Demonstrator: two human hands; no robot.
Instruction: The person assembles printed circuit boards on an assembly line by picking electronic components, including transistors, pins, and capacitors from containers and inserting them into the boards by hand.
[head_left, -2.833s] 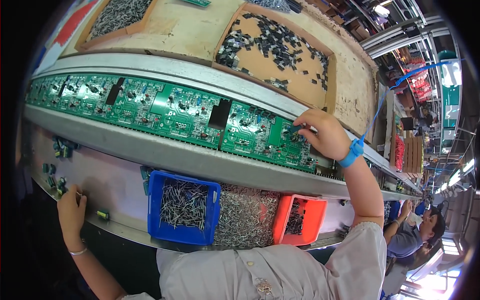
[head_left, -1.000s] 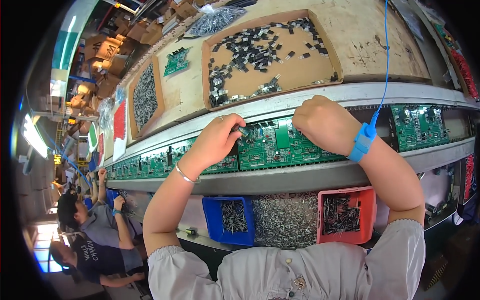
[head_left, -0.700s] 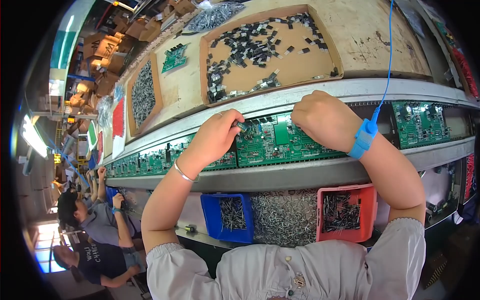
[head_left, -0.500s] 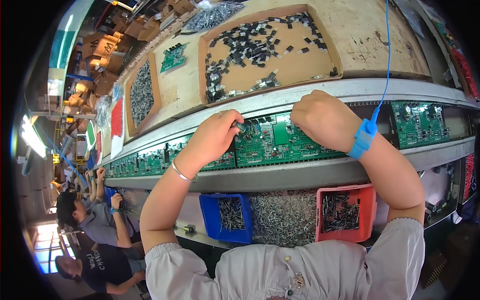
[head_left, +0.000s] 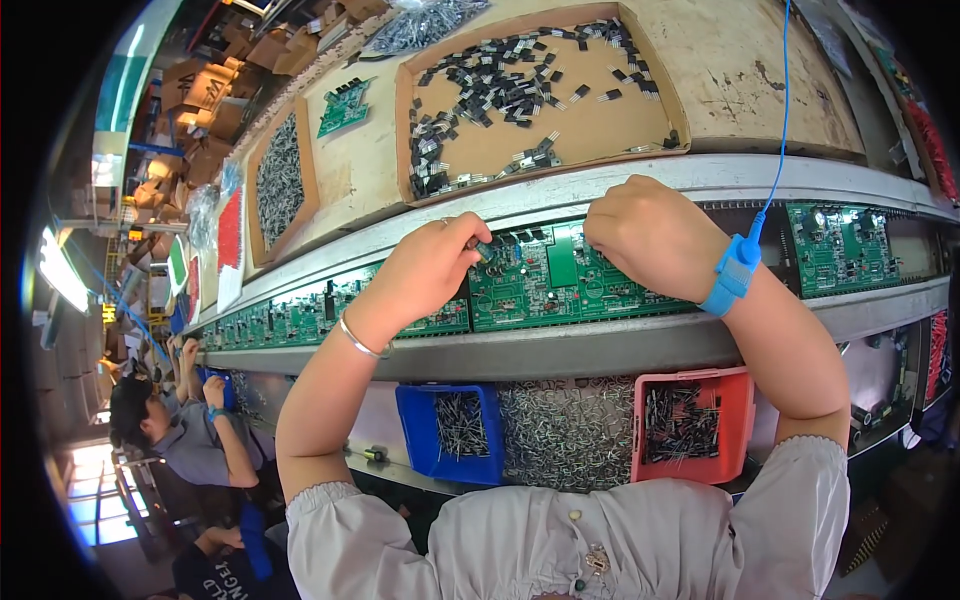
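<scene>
Since half a second ago almost nothing has shifted from where I sit: both hands are still bent over the same green circuit board [head_left: 560, 280] on the conveyor rail [head_left: 600, 345]; the view has only slid a touch.

My left hand [head_left: 425, 275] is pinched shut on a small dark component [head_left: 484, 250], thumb and forefinger pressing it down at the board's upper left part. My right hand [head_left: 650, 235] is curled knuckles-up over the board's upper right part, touching it — I cannot tell whether anything sits under the fingers. A blue wrist strap [head_left: 733, 275] wraps that wrist, its blue cord [head_left: 780, 110] running up out of view.

Edges: the board lies in a row with other green boards [head_left: 310, 315] to the left and another [head_left: 845, 245] to the right, hemmed between the rail's near lip and the far ledge. Beyond the ledge is a cardboard tray [head_left: 660, 125] of black components, just above my hands. Below the rail stand a blue bin [head_left: 415, 430], a loose heap of metal parts [head_left: 565, 435] and a red bin [head_left: 735, 390], side by side — the free room is the strip between my forearms. A co-worker [head_left: 190, 440] sits well off to the left.
</scene>
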